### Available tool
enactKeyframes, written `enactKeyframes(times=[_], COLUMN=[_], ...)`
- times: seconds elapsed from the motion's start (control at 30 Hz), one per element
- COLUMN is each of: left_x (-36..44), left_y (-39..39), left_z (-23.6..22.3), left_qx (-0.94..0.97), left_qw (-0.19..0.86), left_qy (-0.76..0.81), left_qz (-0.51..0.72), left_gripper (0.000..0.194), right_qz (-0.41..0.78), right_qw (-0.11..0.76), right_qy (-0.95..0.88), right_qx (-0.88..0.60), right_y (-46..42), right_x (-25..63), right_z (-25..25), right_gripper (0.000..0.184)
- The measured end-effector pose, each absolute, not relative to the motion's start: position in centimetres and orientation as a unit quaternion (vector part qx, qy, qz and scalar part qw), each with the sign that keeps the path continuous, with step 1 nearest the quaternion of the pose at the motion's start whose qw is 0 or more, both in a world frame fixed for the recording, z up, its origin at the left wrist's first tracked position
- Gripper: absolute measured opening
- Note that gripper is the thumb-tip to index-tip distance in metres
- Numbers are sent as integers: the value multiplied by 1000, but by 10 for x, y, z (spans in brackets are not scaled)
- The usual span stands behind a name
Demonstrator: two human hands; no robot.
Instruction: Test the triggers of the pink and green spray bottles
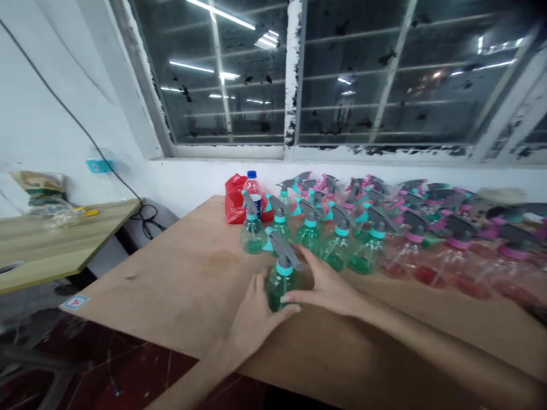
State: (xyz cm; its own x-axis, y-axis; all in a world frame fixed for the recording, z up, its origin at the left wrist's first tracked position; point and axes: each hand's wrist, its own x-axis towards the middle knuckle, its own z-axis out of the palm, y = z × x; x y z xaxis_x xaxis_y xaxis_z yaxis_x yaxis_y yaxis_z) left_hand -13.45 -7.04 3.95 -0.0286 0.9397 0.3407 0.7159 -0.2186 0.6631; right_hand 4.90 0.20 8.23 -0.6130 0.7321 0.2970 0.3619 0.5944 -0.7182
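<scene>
A green spray bottle (280, 279) with a grey trigger head and teal collar stands upright on the brown board table (179, 273). My left hand (254, 319) wraps round its lower left side. My right hand (327, 285) closes on its right side, fingers curled across the front. Just behind stand several more green spray bottles (307, 233) in rows.
Several pink-collared spray bottles (427, 239) fill the table's right half below the window. A red bag (235, 199) and a blue-capped drink bottle (253, 191) sit at the back. A lower wooden bench (55, 239) stands at left, cables (147, 219) between.
</scene>
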Motion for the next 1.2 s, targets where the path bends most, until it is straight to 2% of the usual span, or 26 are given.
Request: enactKeyframes(times=[0.1, 0.23, 0.3, 0.37, 0.5, 0.73, 1.0, 1.2], left_x=[-83, -23, 3, 24, 44, 13, -14, -14], left_y=[-66, -54, -50, -46, -39, 1, 18, 15], left_z=[41, 38, 35, 32, 25, 21, 22, 19], left_qx=[720, 760, 777, 790, 829, 901, 930, 932], left_qw=[168, 184, 187, 186, 187, 174, 88, 60], left_qy=[580, 541, 521, 503, 445, 336, 350, 353], left_qz=[342, 309, 302, 296, 283, 211, 66, 56], left_gripper=[75, 85, 93, 97, 98, 70, 82, 76], right_qz=[322, 349, 359, 359, 352, 367, 334, 340], right_qw=[375, 480, 509, 522, 524, 500, 467, 461], right_qy=[-809, -733, -706, -693, -685, -705, -749, -759], right_qx=[-319, -334, -338, -343, -363, -345, -331, -310], right_y=[-2, -8, -10, -11, -12, -8, 21, 34], right_x=[79, 124, 145, 164, 195, 209, 201, 196], right_z=[80, 78, 77, 76, 74, 74, 73, 74], right_gripper=[85, 47, 32, 25, 21, 21, 19, 16])
